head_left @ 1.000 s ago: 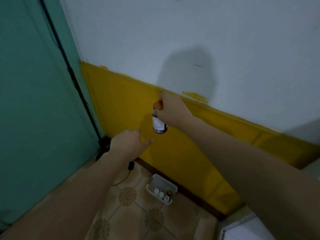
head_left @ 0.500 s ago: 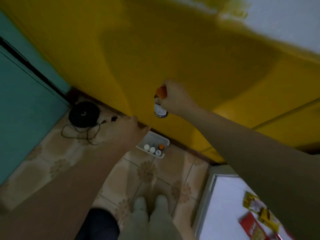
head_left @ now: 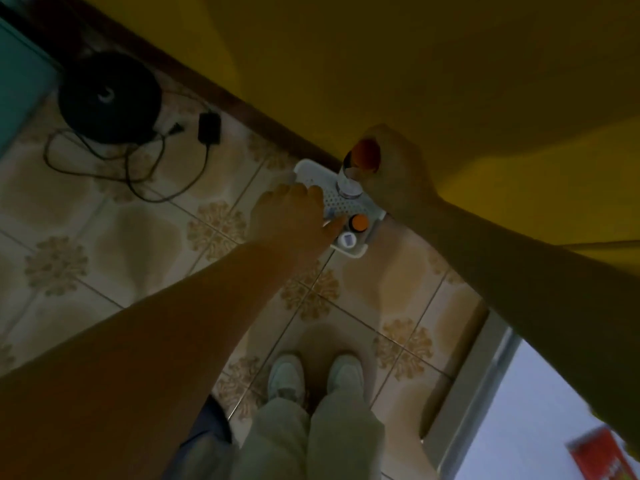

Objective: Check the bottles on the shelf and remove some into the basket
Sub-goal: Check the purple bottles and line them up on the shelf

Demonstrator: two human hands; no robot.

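My right hand [head_left: 398, 174] grips a small bottle [head_left: 356, 168] with an orange cap and a white label, held upright directly above the white basket [head_left: 375, 216] on the floor by the yellow wall. Inside the basket stand an orange-capped bottle [head_left: 358, 222] and a white-capped bottle [head_left: 347, 240]. My left hand [head_left: 291, 216] hovers over the basket's left side, fingers loosely spread, holding nothing, and hides part of the basket. The shelf is out of view.
A black round device [head_left: 109, 97] with a tangled cable and a power adapter [head_left: 209, 128] lies on the tiled floor at the left. My two shoes [head_left: 315, 377] stand below the basket. A white surface with a grey frame [head_left: 519, 410] fills the lower right corner.
The view has tilted from the wall down to the floor. My right hand has carried the bottle down over the basket, and my left hand has moved over the basket too.
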